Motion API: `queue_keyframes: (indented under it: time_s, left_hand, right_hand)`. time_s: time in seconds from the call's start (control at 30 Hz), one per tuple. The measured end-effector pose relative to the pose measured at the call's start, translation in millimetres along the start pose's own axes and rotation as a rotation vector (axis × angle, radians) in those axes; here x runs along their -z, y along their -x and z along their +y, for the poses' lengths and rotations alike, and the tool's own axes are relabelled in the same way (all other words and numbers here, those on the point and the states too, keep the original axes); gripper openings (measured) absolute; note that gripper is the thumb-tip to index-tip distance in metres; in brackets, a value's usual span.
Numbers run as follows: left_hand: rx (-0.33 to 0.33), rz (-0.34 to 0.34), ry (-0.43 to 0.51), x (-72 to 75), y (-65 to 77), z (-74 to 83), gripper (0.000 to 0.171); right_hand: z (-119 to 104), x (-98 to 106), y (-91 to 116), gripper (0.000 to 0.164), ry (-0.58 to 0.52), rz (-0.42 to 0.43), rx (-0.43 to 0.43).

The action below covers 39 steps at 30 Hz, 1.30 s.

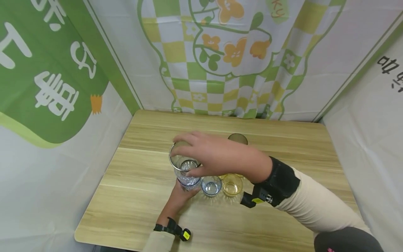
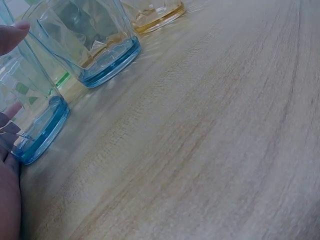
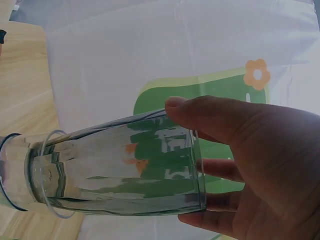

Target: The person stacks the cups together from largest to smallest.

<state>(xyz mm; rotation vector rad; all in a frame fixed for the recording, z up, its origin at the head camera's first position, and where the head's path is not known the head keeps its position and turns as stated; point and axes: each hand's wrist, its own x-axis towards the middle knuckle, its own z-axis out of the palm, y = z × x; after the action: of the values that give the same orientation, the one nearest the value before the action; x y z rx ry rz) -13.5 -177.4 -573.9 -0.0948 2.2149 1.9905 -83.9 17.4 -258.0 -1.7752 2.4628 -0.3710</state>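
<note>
- Step in hand, as judged: stacking. Tall clear tumbler (image 3: 120,167) stands over a blue-based tumbler (image 2: 37,120) left of the table's middle; its foot appears to sit inside the lower rim.
- Right hand (image 1: 199,152): partly closed, thumb and fingers gripping the tall tumbler by its upper rim, thumb on one side, fingertips on the other.
- Left hand (image 1: 181,195): curled about the lower tumbler at table level, seemingly bracing it; some fingers hidden by the glass.
- Next move would call for an upright, gentle seating, the lower piece held steady, then release of the rim. Risk: wedging or a knock against the neighbour.
- Neighbours: second blue tumbler (image 1: 211,186) just right of the pair; yellow tumbler (image 1: 232,185) right of that; dark tumbler (image 1: 237,138) on the far side, beyond the right forearm.
- Materials: transparent, smooth walls; glass or hard plastic, cannot tell. Tall piece long, with lengthwise facets; blue pieces carry thick tinted bases.
- Support: pale wood-grain table (image 1: 138,199), streaked, rounded corners; light patterns around the yellow base.
</note>
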Motion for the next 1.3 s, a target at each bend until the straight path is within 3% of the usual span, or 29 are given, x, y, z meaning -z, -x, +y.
queue_keyframes:
  time_s: [0.17,0.37,0.6,0.83,1.03,1.17,1.3]
  left_hand:
    - [0.002,-0.002,-0.035,0.0,-0.1,-0.3,0.098]
    - [-0.031,-0.017,-0.044,0.4,-1.1,2.5,0.100]
    - [-0.047,-0.015,-0.044,-0.1,-3.9,0.8,0.098]
    - [-0.026,0.013,-0.047,-0.8,-2.0,0.4,0.098]
    - [-0.002,0.026,-0.052,-1.7,-1.3,-0.3,0.097]
    - [0.013,0.041,-0.095,-1.3,-0.9,0.1,0.099]
    - [0.021,0.041,-0.113,-1.5,0.0,0.5,0.100]
  right_hand:
    - [1,-4,1,0.051,0.012,-0.053,-0.028]
    - [5,-4,5,0.048,-0.071,-0.147,-0.092]
    - [15,-6,19,0.044,-0.160,-0.141,-0.193]
    - [31,-5,38,0.041,-0.243,-0.044,-0.298]
    - [48,-11,66,0.036,-0.361,0.151,-0.358]
    - [58,-26,86,0.031,-0.426,0.284,-0.423]
    - [67,-49,107,0.029,-0.457,0.349,-0.505]
